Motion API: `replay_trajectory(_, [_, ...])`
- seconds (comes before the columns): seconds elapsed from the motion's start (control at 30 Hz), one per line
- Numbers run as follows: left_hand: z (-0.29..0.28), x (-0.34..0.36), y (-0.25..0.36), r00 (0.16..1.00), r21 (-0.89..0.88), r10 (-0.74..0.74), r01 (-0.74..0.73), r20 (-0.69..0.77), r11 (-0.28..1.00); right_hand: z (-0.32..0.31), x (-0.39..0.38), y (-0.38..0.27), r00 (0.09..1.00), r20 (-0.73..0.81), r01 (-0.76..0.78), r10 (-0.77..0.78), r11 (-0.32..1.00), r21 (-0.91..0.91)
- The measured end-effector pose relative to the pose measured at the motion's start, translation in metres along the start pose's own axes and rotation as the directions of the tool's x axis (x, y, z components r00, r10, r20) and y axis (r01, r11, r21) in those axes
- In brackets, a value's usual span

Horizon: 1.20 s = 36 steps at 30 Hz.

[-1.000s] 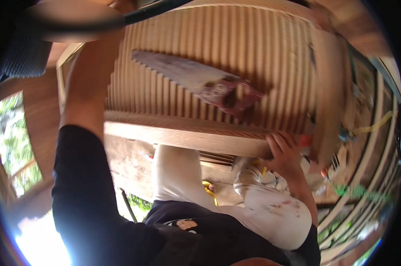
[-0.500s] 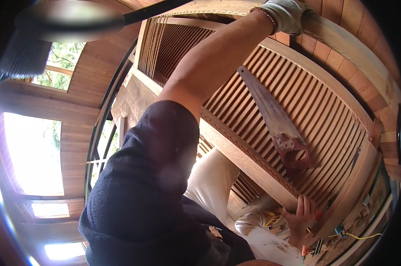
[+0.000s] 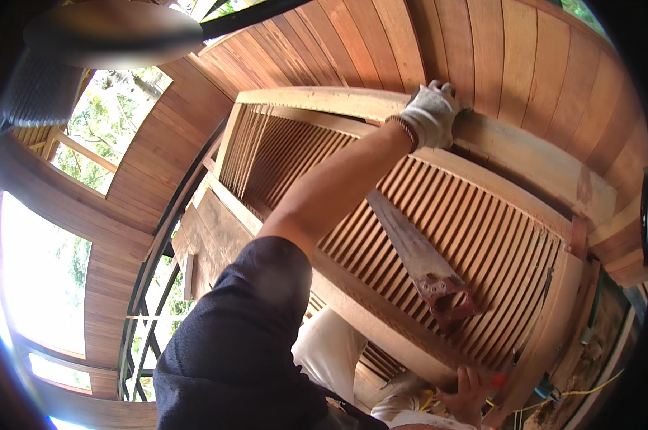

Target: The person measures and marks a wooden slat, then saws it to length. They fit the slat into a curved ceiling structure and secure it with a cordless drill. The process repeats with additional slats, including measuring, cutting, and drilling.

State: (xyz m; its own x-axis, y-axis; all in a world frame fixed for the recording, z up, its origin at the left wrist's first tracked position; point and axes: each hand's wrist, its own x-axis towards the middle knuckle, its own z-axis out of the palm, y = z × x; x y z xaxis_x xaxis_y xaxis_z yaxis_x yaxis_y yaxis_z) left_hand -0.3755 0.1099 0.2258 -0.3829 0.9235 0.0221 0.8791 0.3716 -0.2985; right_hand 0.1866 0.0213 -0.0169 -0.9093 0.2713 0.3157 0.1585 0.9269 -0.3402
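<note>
A slatted wooden panel (image 3: 449, 222) in a thick frame slants across the middle of the view. My left hand (image 3: 433, 115), in a pale work glove with a beaded bracelet at the wrist, is closed over the frame's far rail. At the lower right my bare right hand (image 3: 467, 394) has its fingers over the end of the near rail (image 3: 388, 330). A small red thing (image 3: 499, 380) shows beside those fingers; I cannot make out what it is. On the slats between my hands lies a handsaw (image 3: 421, 251), its worn handle toward the near right.
Beyond the far rail runs a thick wooden beam (image 3: 532, 154), against a plank wall (image 3: 496, 57). A yellow cord (image 3: 593, 388) and clutter lie at the lower right. Window openings (image 3: 40, 272) are on the left. My pale trousers (image 3: 329, 351) show below the near rail.
My view has shifted, so the panel, saw and both hands appear lower and more of the plank wall shows. Both hands stay on the frame, and the saw remains on the slats.
</note>
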Motion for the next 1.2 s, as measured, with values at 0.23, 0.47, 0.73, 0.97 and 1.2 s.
replay_trajectory(0.23, [0.08,0.064,-0.012,0.977,0.073,0.213,-0.212,-0.014,0.975,-0.032,0.043,0.014,0.987,0.13,-0.105,0.09,0.988,0.113])
replay_trajectory(0.47, [0.044,0.04,0.031,0.979,-0.097,0.169,-0.18,-0.113,0.979,-0.032,0.036,0.01,0.985,0.107,-0.153,0.138,0.977,0.151])
replay_trajectory(0.73, [-0.056,-0.014,-0.014,0.947,-0.275,0.068,-0.159,-0.313,0.948,-0.029,0.042,0.009,0.999,0.003,0.036,-0.036,0.999,0.033])
replay_trajectory(0.97, [-0.139,-0.062,-0.005,0.954,-0.169,0.058,-0.111,-0.295,0.979,-0.054,0.045,0.016,0.995,0.035,0.093,-0.091,0.994,-0.062])
replay_trajectory(1.2, [-0.166,-0.036,0.013,0.877,-0.07,0.144,-0.197,-0.458,0.978,-0.04,0.05,0.034,0.986,-0.142,0.068,-0.089,0.987,-0.145])
